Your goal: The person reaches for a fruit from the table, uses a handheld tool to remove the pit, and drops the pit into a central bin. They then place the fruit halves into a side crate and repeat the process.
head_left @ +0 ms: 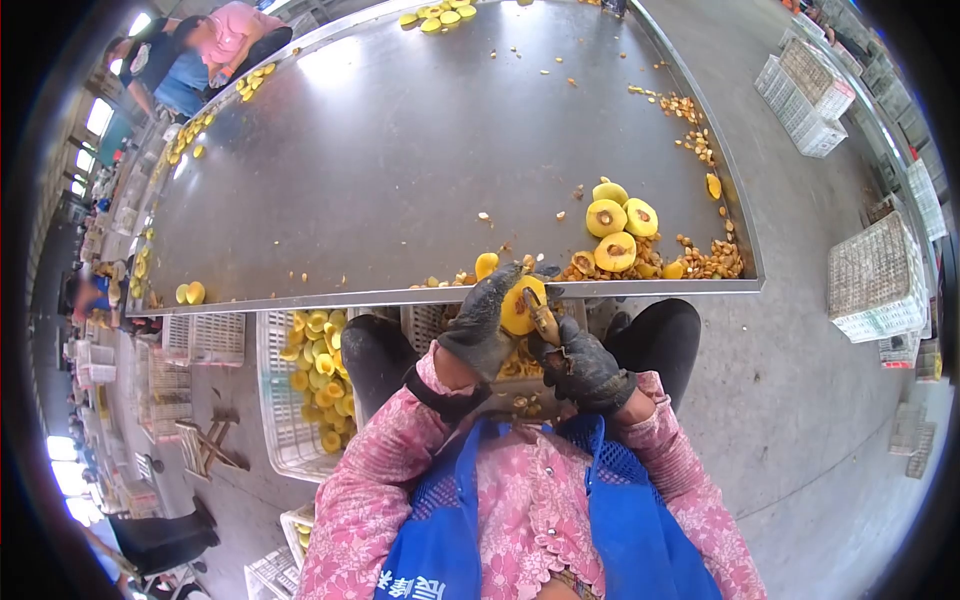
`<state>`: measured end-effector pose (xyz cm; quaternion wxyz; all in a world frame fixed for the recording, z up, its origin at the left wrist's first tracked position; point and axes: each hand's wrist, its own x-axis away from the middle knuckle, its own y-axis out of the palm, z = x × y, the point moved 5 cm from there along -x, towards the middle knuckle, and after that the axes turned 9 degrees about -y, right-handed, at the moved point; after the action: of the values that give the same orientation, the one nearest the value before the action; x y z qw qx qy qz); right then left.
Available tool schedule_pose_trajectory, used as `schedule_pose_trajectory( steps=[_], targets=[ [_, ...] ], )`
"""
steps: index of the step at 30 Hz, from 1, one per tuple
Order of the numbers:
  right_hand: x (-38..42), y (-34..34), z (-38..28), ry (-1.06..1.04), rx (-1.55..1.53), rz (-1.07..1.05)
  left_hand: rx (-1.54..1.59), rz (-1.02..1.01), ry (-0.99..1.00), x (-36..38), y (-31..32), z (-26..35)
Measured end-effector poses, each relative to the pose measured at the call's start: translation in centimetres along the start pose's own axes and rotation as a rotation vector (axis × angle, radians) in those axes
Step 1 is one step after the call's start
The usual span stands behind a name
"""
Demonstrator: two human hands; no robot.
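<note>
My left hand [482,325], in a dark glove, holds a yellow fruit half [521,306] just off the front edge of the metal table [380,160]. My right hand [583,366], gloved as well, is closed around a small tool with a wooden handle [543,318]; its tip is at the fruit's cut face. Beyond my hands, several cut fruit halves [615,251] lie on the table, some with the pit showing. Loose pits [712,262] are scattered beside them in the near right corner.
Left of my legs stands a white crate [287,440] filled with yellow fruit halves [325,375]. More crates [876,275] are stacked on the floor at the right. Two people [205,50] are at the table's far left. A small wooden stool [210,445] stands at the left.
</note>
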<state>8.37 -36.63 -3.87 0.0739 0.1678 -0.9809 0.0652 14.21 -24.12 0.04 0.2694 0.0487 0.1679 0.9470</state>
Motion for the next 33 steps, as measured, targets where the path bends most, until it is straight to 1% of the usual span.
schedule_pose_trajectory(
  steps=[2, 3, 4, 5, 6, 7, 8, 9, 10, 12, 14, 15, 17, 18, 20, 21, 22, 23, 24, 25, 26, 27, 28, 29, 30, 32, 33],
  targets=[
    [-0.1, -0.1, -0.3, -0.047, 0.119, -0.029, -0.475, -0.073, 0.010, -0.1, -0.5, -0.6],
    [-0.1, -0.2, -0.3, -0.062, 0.158, -0.039, -0.474, -0.072, 0.008, -0.2, -0.8, -0.9],
    [-0.1, -0.4, -0.5, -0.190, 0.368, -0.017, -0.291, -0.075, -0.089, -0.2, -1.2, -1.4],
    [0.0, -0.3, -1.4, -0.318, 0.578, 0.006, -0.199, -0.078, -0.138, -0.1, -1.3, -1.9],
    [0.0, -0.2, -1.8, -0.317, 0.577, 0.005, -0.107, -0.076, -0.186, 0.0, -1.4, -2.3],
    [0.0, -0.1, -2.1, -0.250, 0.577, 0.013, -0.027, -0.088, -0.090, 0.3, -1.1, -2.2],
    [0.0, -0.2, -2.2, -0.184, 0.577, 0.022, 0.013, -0.093, -0.041, 0.4, -1.1, -2.2],
    [-0.1, -0.2, -2.0, -0.184, 0.577, 0.020, 0.053, -0.100, 0.007, 0.5, -1.1, -2.3],
    [-0.2, -0.2, -1.8, -0.223, 0.589, 0.027, 0.180, -0.116, -0.031, 0.3, -1.3, -2.7],
    [-0.3, 0.0, -2.0, -0.262, 0.601, 0.035, 0.306, -0.132, -0.070, 0.4, -1.6, -3.5],
    [-0.4, 0.9, -0.4, 0.186, -0.175, 0.025, -0.464, 0.108, -0.009, 0.7, -2.6, -3.8],
    [-0.4, 1.0, -1.1, 0.185, -0.173, 0.022, -0.464, 0.112, -0.007, 0.9, -1.8, -2.6],
    [-0.3, 1.2, -2.8, 0.089, -0.520, 0.067, -0.852, 0.179, 0.211, 1.7, 0.6, 0.7],
    [-0.3, 1.2, -2.6, 0.089, -0.520, 0.068, -0.851, 0.178, 0.211, 1.8, 0.8, 1.3],
    [-0.7, 0.6, -1.7, 0.107, -0.454, 0.112, -0.470, 0.036, 0.055, 1.4, 0.8, 1.4],
    [-1.2, 0.7, -0.8, 0.109, -0.452, 0.112, -0.503, -0.073, 0.009, 1.8, 0.2, 1.3],
    [-2.0, 0.4, -0.4, -0.100, -0.344, 0.148, -0.499, -0.070, 0.010, 2.0, -0.2, 1.3],
    [-2.3, 0.2, -1.1, -0.308, -0.234, 0.181, -0.469, -0.065, -0.062, 2.2, -0.5, 1.0],
    [-2.4, 0.0, -1.0, -0.309, -0.232, 0.177, -0.441, -0.060, -0.132, 2.3, -0.8, 0.6],
    [-2.5, -0.3, -0.7, -0.250, -0.089, 0.167, -0.374, -0.015, 0.027, 2.9, -1.4, -0.6],
    [-2.5, -0.4, -0.6, -0.191, 0.054, 0.158, -0.373, -0.012, 0.030, 2.9, -1.4, -0.5],
    [-2.2, -0.3, -1.8, -0.192, 0.055, 0.155, -0.612, 0.045, 0.072, 2.8, -1.4, -0.1],
    [-1.5, -0.4, -2.9, -0.114, -0.044, 0.179, -0.849, 0.103, 0.113, 2.7, -1.4, 0.1],
    [-0.9, -0.3, -3.7, -0.036, -0.143, 0.202, -0.847, 0.106, 0.113, 2.6, -1.8, -0.2],
    [-0.3, -0.2, -4.3, -0.033, -0.141, 0.199, -0.754, 0.107, 0.095, 2.5, -2.2, -0.8],
    [1.2, 0.9, -3.7, 0.198, -0.255, 0.097, -0.657, 0.110, 0.076, 2.4, -2.6, -1.3],
    [1.2, 1.3, -3.2, 0.049, -0.121, 0.126, -0.678, 0.073, 0.057, 2.4, -2.3, -1.2]
  ],
)
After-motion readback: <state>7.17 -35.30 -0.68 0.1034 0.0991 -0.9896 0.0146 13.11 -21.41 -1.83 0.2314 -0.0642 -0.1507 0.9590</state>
